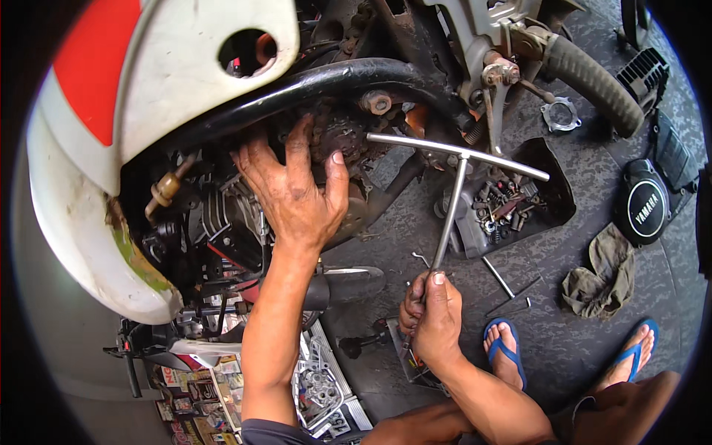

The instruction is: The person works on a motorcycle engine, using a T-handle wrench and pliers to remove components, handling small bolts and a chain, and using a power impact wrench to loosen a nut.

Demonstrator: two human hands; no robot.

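Note:
My left hand (293, 194) reaches in under the black frame tube (334, 74) of a motorcycle, fingers spread over the dark, greasy engine area (345, 141). Some of its fingertips are lost in shadow among the parts, so their exact contact is hard to make out. Lower and to the right, my right hand (432, 315) is closed round the shaft of a T-handle wrench (452, 204). The wrench's crossbar points up and away from me, its left end close to the engine. Its lower end is hidden by my fist.
Right of the wrench, a dark tray (558, 178) holds loose bolts. Another T-handle tool (498, 278), a rag (604, 274), a black engine cover (644, 204) and a metal ring (560, 115) lie on the floor. White fairing (200, 33) overhangs the left. Feet in blue flip-flops (504, 345) stand nearby.

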